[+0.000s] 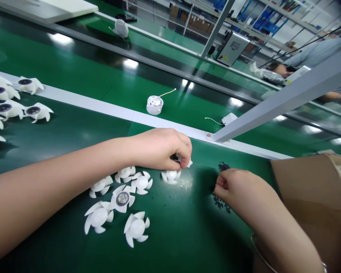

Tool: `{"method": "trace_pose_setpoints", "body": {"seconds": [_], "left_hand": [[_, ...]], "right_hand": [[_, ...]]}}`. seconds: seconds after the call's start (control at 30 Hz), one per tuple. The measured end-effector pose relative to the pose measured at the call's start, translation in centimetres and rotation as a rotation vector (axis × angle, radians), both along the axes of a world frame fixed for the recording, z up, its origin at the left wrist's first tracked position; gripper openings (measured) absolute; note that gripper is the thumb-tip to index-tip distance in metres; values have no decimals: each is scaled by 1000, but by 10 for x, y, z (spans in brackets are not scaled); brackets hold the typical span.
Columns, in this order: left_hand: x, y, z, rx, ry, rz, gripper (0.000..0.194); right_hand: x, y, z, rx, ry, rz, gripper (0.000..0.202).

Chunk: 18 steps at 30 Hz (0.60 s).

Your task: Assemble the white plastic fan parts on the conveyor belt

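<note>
My left hand [170, 149] is closed over the green table, its fingers around a small part that is mostly hidden; a bit of white shows beside the fingertips. Just below it lies a white fan rotor [171, 176]. Several more white rotors [138, 227] rest to the left of that one, one with its metal hub [122, 198] facing up. On the right, my right hand [230, 185] pinches at a scatter of small black pieces [222, 204]; whatever is between its fingertips is too small to make out.
White fan blades with dark hubs [33, 110] cluster at the far left. Past the pale rail [102, 110], a white round housing [155, 105] with a wire sits on the green belt. A slanted post [272, 98] and cardboard box [309, 185] stand right. Another person's arm [332, 96] shows beyond.
</note>
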State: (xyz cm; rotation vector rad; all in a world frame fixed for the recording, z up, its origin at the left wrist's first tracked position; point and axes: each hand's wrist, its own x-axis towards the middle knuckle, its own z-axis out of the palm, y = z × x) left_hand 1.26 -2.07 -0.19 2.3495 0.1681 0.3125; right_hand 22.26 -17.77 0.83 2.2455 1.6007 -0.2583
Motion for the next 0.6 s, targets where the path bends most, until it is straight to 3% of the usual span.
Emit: {"method": "trace_pose_setpoints", "body": {"seconds": [0.1,0.17,0.23,0.33,0.47,0.6], "left_hand": [[-3,1,1,-72,53,-110,7],[-2,1,-1,-151,46,-92,8],[-1,2,-5,-199,38,-10,26],[3,3,-11,-168,96,75,51],[7,2,-15,-72,115,40,37],[8,2,-15,-21,85,30,24]], "right_hand": [[3,1,-2,28,-21,24,20],[7,2,-2,97,-10,37,20],[7,5,0,225,69,75,16],[-1,12,3,431,376,184,9],[-21,20,-3,567,714,262,9],[-30,25,-15,596,746,279,6]]}}
